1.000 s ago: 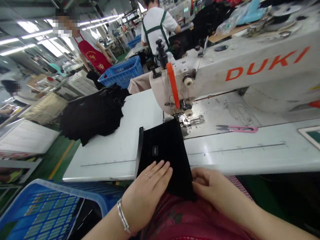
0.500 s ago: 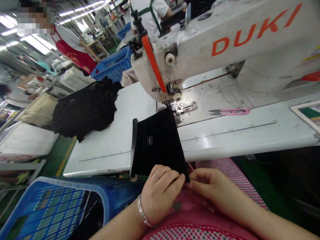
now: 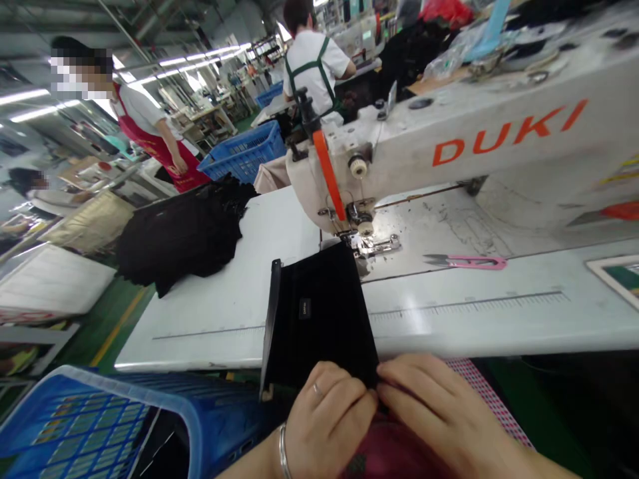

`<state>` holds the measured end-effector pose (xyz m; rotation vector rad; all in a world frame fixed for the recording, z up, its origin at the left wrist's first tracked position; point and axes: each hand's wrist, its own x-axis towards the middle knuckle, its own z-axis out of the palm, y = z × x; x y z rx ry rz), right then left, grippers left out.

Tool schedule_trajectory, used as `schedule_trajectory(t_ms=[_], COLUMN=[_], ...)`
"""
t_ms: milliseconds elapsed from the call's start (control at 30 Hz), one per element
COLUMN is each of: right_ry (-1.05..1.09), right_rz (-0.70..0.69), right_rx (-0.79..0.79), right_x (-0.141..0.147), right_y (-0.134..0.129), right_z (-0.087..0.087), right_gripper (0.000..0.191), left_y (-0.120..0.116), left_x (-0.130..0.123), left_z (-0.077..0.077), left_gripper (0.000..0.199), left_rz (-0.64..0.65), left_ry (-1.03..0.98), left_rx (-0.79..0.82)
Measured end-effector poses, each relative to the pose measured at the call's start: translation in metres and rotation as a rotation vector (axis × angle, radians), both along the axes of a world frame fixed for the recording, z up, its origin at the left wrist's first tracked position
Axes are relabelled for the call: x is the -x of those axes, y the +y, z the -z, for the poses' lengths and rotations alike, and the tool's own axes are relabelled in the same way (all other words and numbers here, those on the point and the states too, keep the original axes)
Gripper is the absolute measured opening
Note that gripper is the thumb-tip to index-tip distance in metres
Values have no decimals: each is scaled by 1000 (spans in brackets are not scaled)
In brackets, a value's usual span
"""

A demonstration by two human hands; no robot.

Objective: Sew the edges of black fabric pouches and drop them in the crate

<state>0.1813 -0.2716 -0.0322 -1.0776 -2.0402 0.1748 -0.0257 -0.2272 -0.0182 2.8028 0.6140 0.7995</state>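
A flat black fabric piece [image 3: 324, 319] with a small label [image 3: 305, 308] lies over the table's front edge, its far corner by the presser foot of the sewing machine [image 3: 349, 199]. A stiff dark strip [image 3: 271, 313] runs along its left side. My left hand [image 3: 334, 416], wearing a ring and a bangle, is closed on the near edge of the fabric. Beside it, my right hand [image 3: 424, 392] pinches the near right corner between thumb and fingers. The two hands are almost touching. My palms hide part of the near edge.
Pink-handled thread snips [image 3: 469, 262] lie on the white table [image 3: 210, 346] right of the needle. A pile of black fabric [image 3: 180, 233] sits at the left. Below is a blue basket [image 3: 194, 412] with dark pieces inside. Two co-workers, one in a red apron [image 3: 154, 146], are beyond.
My right hand has closed in on the fabric's near corner, its fingers now bunched beside my left hand. The view has tilted up, so the table and machine appear lower.
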Motion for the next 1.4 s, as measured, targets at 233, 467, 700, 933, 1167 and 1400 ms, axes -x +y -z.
schedule_trajectory(t_ms=[233, 467, 700, 933, 1167, 1400], right_ry=[-144, -162, -199, -276, -295, -370], right_rz=[-8, -38, -5, -78, -89, -60], right_rx=[-282, -225, -179, -63, -15, 28], right_x=[-2, -9, -18, -29, -34, -33], right_y=[25, 44, 60, 78, 98, 123], right_z=[5, 10, 9, -7, 0, -14], right_gripper=[37, 33, 32, 32, 32, 30], left_y=[19, 46, 70, 99, 127, 159], left_x=[-13, -9, -9, -14, -18, -22], left_z=[-2, -7, -1, -12, -9, -3], left_gripper=[19, 20, 16, 20, 20, 18], left_rz=[-12, 64, 91, 126, 131, 162], left_ry=[-42, 32, 76, 85, 111, 145], left_rx=[-217, -176, -96, 12, 1, -79])
